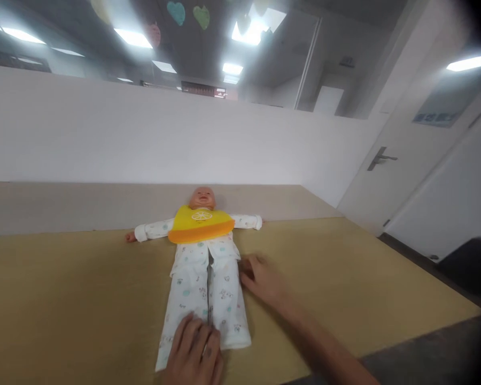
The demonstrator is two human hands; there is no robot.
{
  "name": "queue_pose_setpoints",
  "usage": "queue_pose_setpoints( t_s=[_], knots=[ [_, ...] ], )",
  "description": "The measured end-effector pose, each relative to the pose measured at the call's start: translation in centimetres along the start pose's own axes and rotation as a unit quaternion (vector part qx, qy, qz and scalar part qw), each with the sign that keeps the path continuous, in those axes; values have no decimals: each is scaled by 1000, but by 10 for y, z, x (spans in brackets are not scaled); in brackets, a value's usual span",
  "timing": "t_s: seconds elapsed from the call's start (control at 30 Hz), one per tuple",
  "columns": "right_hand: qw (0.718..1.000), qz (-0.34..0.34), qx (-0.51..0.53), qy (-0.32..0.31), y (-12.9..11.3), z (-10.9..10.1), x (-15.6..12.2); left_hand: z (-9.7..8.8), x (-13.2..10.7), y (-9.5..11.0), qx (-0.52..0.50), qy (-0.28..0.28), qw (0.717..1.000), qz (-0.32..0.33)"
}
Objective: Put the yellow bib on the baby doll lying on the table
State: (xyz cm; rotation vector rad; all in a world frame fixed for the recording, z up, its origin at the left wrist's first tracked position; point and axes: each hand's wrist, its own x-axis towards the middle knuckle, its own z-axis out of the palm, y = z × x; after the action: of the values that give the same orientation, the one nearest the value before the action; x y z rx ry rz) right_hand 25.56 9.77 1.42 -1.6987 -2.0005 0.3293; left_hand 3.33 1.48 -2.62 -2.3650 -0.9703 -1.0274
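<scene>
A baby doll (202, 199) lies on its back with both arms stretched out sideways. It wears a yellow bib (200, 224) with an orange lower edge and a white citrus-slice print. Its white patterned top (184, 252) and trousers (224, 299) lie flat, the legs side by side with a narrow gap. My left hand (196, 347), a ring on one finger, rests on the lower trouser legs with its fingers slightly bent. Beside the doll's hip, at the image's right, is my right hand (260, 275), thumb and fingers apart and slightly blurred, close to the trouser edge.
The doll lies on a wood-coloured table (84, 299) whose right edge slants away. Behind it runs a pale strip (64, 206) against a white wall (144, 133) with glass above. A door (417, 144) with a metal handle stands at right, near a dark object (471, 267).
</scene>
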Motion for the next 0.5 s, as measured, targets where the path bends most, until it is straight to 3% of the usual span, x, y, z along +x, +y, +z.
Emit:
queue_pose_setpoints(
  t_s=[0.17, 0.33, 0.5],
  knots=[
    [994, 25, -101, -15, -8, 16, 38, -5, 6, -1, 0, 3, 1000, 12],
    [990, 72, -122, 16, -11, 27, 40, 0, 2, -3, 0, 13, 1000, 21],
    [989, 62, -133, 27, -10, 29, 38, 1, 5, -2, -4, 31, 999, 18]
  ],
)
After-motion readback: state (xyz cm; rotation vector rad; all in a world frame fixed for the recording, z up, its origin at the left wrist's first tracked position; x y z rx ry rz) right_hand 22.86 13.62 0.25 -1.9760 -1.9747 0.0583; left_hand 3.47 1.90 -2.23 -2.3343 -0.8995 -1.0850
